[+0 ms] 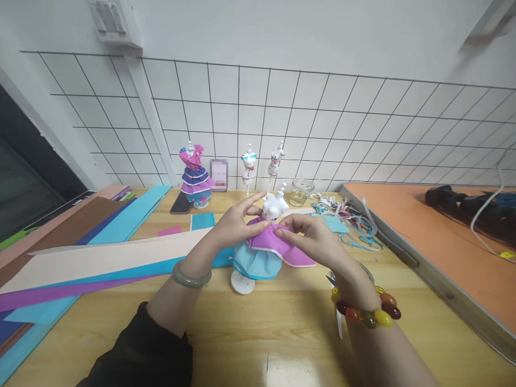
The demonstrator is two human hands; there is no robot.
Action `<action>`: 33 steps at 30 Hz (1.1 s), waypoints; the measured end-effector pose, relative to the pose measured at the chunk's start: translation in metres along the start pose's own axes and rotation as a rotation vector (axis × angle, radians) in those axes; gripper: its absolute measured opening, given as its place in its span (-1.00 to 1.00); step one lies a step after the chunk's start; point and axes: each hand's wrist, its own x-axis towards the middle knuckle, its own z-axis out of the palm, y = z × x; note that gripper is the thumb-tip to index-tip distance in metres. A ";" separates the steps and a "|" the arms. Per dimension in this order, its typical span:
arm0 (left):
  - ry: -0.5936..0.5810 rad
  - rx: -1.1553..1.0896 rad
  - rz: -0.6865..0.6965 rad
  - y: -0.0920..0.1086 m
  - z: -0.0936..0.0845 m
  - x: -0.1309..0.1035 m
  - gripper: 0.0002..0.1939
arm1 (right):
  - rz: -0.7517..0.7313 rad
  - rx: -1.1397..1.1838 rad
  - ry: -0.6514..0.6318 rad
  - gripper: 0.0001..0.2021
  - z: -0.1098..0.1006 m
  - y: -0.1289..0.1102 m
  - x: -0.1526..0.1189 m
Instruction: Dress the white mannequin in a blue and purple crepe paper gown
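A small white mannequin (275, 205) stands tilted on a round white base (242, 282) between my hands. Around its lower part is a puffy light-blue skirt (256, 262). White-edged purple crepe paper (278, 241) wraps the waist above it, with a loose end hanging to the right. My left hand (242, 221) is closed at the waist, its thumb pressing the purple paper against the mannequin. With thumb and index finger, my right hand (308, 236) pinches the upper edge of the same paper. Part of a pointed metal tool (330, 278) shows beside my right wrist; the rest is hidden.
Long coloured paper strips (121, 250) cover the left side. At the back stand a finished dress form (196, 177), two bare mannequins (249, 165), a phone (181, 203) and a glass jar (301, 192). Ribbon scraps (358, 226) lie right, beside a raised orange surface (403, 226).
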 end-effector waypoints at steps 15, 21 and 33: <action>-0.018 0.314 0.155 0.016 0.001 -0.004 -0.25 | -0.013 0.033 0.059 -0.74 0.006 0.003 0.003; -0.032 0.138 0.016 0.017 0.003 -0.005 -0.20 | -0.009 0.049 0.057 -0.75 0.006 0.001 0.002; -0.045 -0.007 -0.057 0.013 0.004 -0.002 -0.16 | -0.034 0.210 -0.025 -0.79 0.000 -0.004 -0.003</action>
